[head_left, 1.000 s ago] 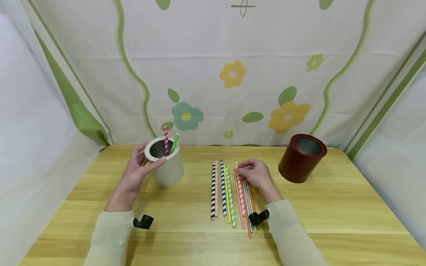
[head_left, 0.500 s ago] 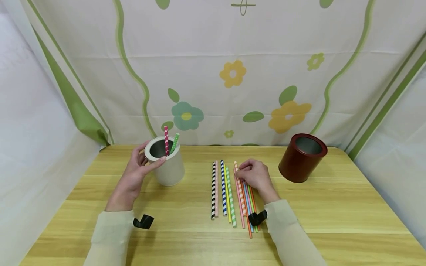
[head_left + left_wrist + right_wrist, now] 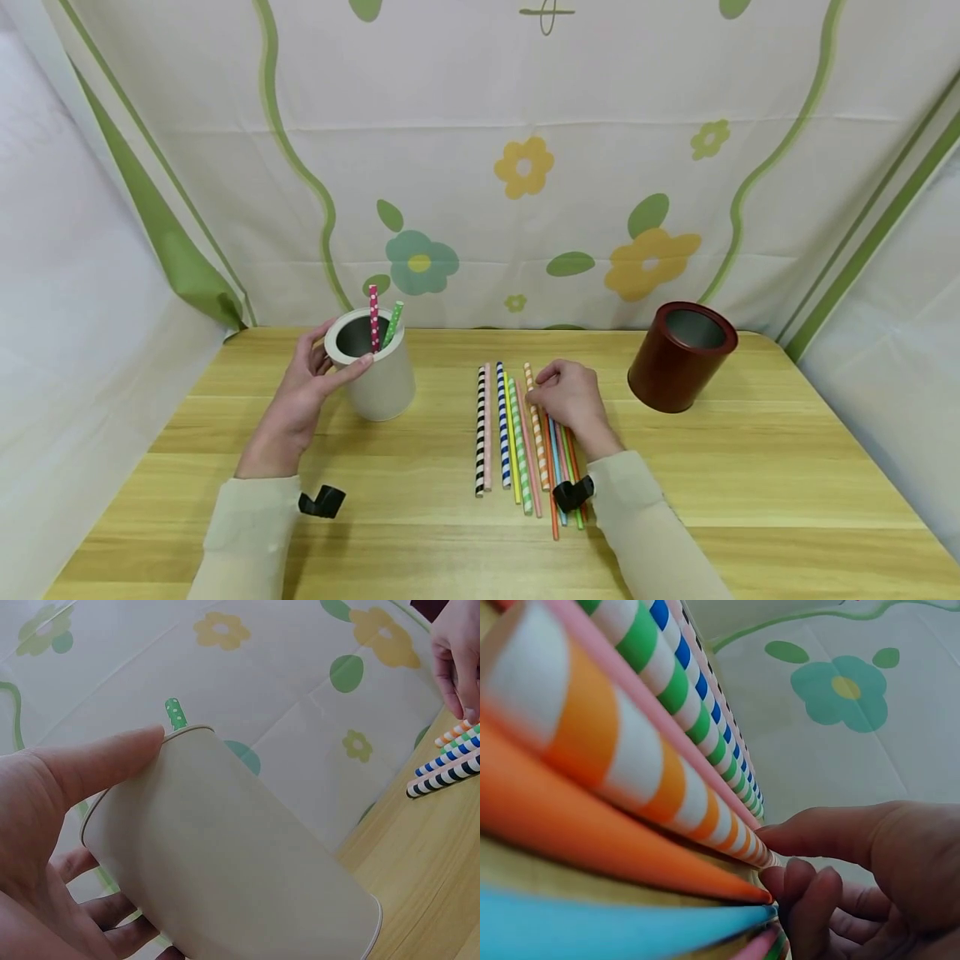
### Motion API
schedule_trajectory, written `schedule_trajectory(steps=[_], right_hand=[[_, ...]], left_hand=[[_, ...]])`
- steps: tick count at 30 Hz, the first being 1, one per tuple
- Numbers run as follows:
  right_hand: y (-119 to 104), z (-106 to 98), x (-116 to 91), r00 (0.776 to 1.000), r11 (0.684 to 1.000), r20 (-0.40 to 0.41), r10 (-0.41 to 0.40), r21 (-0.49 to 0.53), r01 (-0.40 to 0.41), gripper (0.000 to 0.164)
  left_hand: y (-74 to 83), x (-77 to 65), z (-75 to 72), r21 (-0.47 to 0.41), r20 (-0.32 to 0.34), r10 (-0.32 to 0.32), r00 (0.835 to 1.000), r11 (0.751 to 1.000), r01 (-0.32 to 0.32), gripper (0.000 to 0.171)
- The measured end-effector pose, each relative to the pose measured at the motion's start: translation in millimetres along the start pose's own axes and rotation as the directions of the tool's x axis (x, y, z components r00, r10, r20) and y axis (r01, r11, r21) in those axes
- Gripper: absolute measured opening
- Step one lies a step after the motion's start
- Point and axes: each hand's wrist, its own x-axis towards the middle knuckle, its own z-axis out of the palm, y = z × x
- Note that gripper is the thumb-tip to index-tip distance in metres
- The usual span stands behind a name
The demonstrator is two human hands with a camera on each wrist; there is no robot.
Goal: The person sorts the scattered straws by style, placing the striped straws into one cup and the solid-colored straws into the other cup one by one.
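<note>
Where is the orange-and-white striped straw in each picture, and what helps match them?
Head: the orange-and-white striped straw, right of centre, by the right hand.
Left wrist: part of the straw, upper right, just below the right hand.
Right wrist: the straw, large, slanting from upper left to the fingertips.
Shared landmark: the teal flower.

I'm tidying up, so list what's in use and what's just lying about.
Seemingly in use:
white cup, held by left hand
dotted straws inside it
orange-striped straw, at right hand
neighbouring straws

Apparently just about:
dark red cup, untouched
flowered cloth
</note>
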Motion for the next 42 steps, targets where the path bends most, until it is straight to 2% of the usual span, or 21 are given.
schedule_trajectory(steps=[9, 22, 27, 34, 39, 42], right_hand=[[-4, 4, -2, 0.999, 0.994, -0.030, -0.018, -0.106, 0.015, 0.019], [-4, 7, -1, 1.000, 0.997, -0.025, -0.018, -0.081, 0.016, 0.019], [-4, 4, -1, 1.000, 1.000, -0.015, 0.010, -0.016, -0.011, 0.020], [-6, -3, -2, 0.999, 0.990, 0.036, 0.037, 0.134, -0.041, 0.020], [-9, -11, -3, 0.997, 0.966, 0.062, 0.051, 0.249, -0.065, 0.021], [-12, -16, -4, 0.995, 0.938, 0.079, 0.056, 0.336, -0.079, 0.024]], left_hand=[[0.7, -0.5, 0.0, 0.006, 0.003, 0.001, 1.000, 1.000, -0.001, 0.087], [1.6, -2.2, -0.5, 0.004, 0.006, 0.001, 1.000, 1.000, -0.001, 0.085], [1.2, -1.8, -0.2, 0.005, 0.009, 0.000, 1.000, 1.000, 0.000, 0.086], [1.1, -1.6, -0.4, 0.009, 0.004, -0.002, 1.000, 1.000, 0.002, 0.086], [1.2, -1.5, -0.2, 0.008, 0.002, -0.003, 1.000, 1.000, 0.003, 0.087], [1.3, -1.7, -0.1, 0.008, 0.002, -0.003, 1.000, 1.000, 0.003, 0.087]])
